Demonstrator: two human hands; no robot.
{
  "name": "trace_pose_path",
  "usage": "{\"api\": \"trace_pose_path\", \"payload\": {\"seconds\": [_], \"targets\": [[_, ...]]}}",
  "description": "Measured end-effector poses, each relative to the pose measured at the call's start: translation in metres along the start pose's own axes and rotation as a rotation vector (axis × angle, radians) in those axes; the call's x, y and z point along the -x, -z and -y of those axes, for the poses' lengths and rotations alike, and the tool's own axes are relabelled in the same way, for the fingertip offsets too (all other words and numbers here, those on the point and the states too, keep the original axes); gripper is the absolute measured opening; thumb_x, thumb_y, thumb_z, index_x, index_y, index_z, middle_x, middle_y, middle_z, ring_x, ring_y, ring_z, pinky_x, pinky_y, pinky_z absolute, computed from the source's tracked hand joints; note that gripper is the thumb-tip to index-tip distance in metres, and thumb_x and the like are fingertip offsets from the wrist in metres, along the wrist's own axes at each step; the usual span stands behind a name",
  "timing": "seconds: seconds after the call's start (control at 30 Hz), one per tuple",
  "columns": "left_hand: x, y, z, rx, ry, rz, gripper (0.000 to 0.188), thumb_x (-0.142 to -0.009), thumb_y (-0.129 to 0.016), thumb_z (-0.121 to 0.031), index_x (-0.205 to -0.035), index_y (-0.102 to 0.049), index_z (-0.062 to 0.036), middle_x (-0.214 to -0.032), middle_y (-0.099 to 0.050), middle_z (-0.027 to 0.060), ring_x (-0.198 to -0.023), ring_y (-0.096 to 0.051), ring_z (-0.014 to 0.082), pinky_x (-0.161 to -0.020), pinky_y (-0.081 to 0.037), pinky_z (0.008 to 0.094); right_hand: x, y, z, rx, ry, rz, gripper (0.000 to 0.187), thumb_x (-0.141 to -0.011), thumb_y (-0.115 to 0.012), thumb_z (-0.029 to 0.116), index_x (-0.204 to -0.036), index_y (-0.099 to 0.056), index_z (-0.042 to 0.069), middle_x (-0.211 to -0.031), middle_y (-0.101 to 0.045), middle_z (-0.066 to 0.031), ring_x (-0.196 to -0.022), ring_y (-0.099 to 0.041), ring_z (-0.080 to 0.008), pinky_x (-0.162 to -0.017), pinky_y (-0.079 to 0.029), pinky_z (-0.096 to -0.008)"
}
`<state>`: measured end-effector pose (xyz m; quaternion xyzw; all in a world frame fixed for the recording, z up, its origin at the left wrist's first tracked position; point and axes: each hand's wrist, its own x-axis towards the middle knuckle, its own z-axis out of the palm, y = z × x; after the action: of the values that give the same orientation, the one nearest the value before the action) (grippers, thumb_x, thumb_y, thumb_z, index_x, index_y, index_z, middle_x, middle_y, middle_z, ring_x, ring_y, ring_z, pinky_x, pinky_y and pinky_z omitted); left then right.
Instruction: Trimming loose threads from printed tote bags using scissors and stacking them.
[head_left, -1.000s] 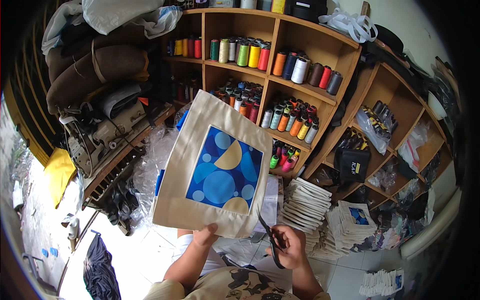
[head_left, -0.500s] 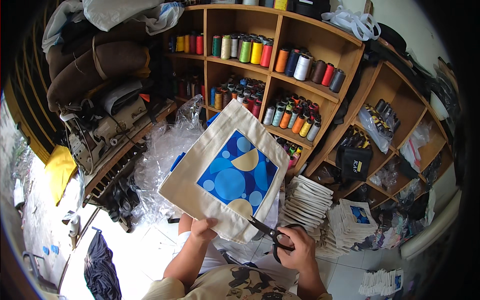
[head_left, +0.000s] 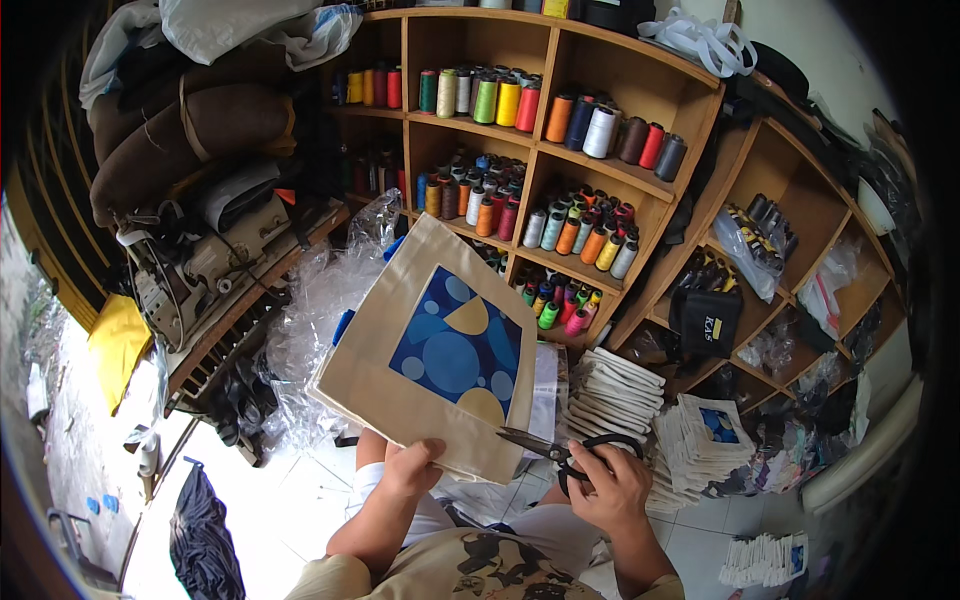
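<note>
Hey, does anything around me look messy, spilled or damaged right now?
Mainly the clear plastic, crumpled in a loose heap beyond the left edge of the bag, while the spools stand upright. A dark bundle also lies apart on the floor. I see no spill or obvious damage.

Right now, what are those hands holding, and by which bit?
The left hand holds the cream cloth by its lower edge; the right hand holds the black scissors by their handles.

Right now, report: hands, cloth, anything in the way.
Left fingers gripping cream cloth by lower edge. Right fingers holding black scissors. In front: blades overlapping cloth's lower right; contact unclear.
</note>
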<state>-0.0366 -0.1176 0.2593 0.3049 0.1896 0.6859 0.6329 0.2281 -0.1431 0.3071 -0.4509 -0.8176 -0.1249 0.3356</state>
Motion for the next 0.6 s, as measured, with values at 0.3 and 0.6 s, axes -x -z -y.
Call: {"api": "trace_pose_path", "payload": {"seconds": [0.3,0.6], "targets": [[0.004,-0.011,-0.002,-0.091,-0.046,-0.022,0.042,-0.069,-0.047,-0.005,-0.109,-0.055,0.0054,-0.104,-0.063,0.0187,-0.096,-0.062,0.0324,-0.088,-0.051,0.0425,-0.004,0.001,0.001,0.042,0.017,-0.006,0.049,-0.059,-0.074,0.012,-0.108,-0.071,0.017,-0.087,-0.058,-0.0002,-0.062,-0.056,-0.0146,-0.055,-0.047,-0.0283],[0.000,-0.011,0.001,0.099,-0.004,-0.032,0.043,-0.069,-0.045,-0.003,-0.110,-0.054,0.0049,-0.103,-0.062,0.0180,-0.098,-0.062,0.0331,-0.088,-0.051,0.0427,-0.007,0.003,0.002,0.065,0.031,0.000,0.049,-0.060,-0.074,0.012,-0.108,-0.071,0.018,-0.088,-0.058,0.0011,-0.061,-0.057,-0.0137,-0.055,-0.046,-0.0276]]}}
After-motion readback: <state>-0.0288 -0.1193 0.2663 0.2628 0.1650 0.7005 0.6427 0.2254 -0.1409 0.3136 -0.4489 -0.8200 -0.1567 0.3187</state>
